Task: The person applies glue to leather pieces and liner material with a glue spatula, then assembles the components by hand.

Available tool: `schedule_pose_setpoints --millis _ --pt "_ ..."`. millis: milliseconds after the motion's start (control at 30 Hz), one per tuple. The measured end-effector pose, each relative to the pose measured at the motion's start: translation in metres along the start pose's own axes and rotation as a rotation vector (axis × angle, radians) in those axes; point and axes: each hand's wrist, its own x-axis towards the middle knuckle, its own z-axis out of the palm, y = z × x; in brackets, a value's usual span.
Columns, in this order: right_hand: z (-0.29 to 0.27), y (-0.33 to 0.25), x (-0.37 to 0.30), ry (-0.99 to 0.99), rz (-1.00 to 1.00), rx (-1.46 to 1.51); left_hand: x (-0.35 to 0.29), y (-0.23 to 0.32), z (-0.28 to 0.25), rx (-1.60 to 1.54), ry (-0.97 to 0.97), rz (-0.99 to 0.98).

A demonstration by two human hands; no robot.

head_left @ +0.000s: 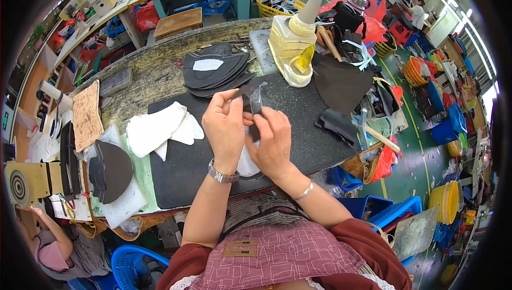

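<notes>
Both my hands are raised over a black mat (314, 154) with their fingertips close together. My left hand (223, 127) pinches a small dark piece with clear film (256, 97), which looks like thin leather or fabric. My right hand (273, 139) grips the same piece from the other side. Partly hidden beneath the hands is a white piece (248, 164) on the mat. White cut pieces (157, 128) lie overlapped to the left. Beyond my hands sits a stack of dark curved pieces (218, 68) with a white label on top.
A cream, glue-smeared plastic container (288, 44) with a cone top stands at the back. Right of it lie a dark sheet (344, 84) and a rolled black piece (338, 125). More dark pieces (110, 170) rest at the left. A co-worker's arm (50, 231) shows at lower left.
</notes>
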Motion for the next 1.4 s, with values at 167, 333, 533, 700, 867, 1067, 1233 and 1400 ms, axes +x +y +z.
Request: schedule_pose_setpoints --millis 167,333,533,700,867,1067,1233,1400 --pt "-0.009 0.040 0.004 0.112 -0.314 0.103 0.006 -0.006 -0.017 -0.018 -0.009 -0.059" --pt "-0.024 0.039 -0.004 -0.079 -0.214 0.346 0.009 -0.002 -0.018 0.055 -0.049 -0.035" --pt "-0.052 0.043 -0.008 -0.065 -0.125 0.351 -0.001 0.004 -0.023 -0.037 -0.155 -0.181" --pt "-0.051 0.027 -0.008 -0.056 0.015 0.214 -0.028 -0.006 0.009 0.155 -0.160 -0.047" --pt "-0.055 0.022 -0.004 -0.115 -0.066 -0.021 -0.030 -0.014 0.013 0.259 -0.182 0.021" --pt "-0.056 0.017 -0.011 -0.127 -0.127 -0.261 -0.027 -0.016 0.016 0.152 -0.201 -0.106" --pt "-0.054 0.033 -0.014 -0.059 -0.222 -0.312 -0.021 -0.017 0.012 -0.059 -0.253 -0.265" --pt "-0.055 0.038 -0.006 -0.035 -0.125 -0.038 -0.019 -0.013 0.012 -0.086 -0.320 -0.366"
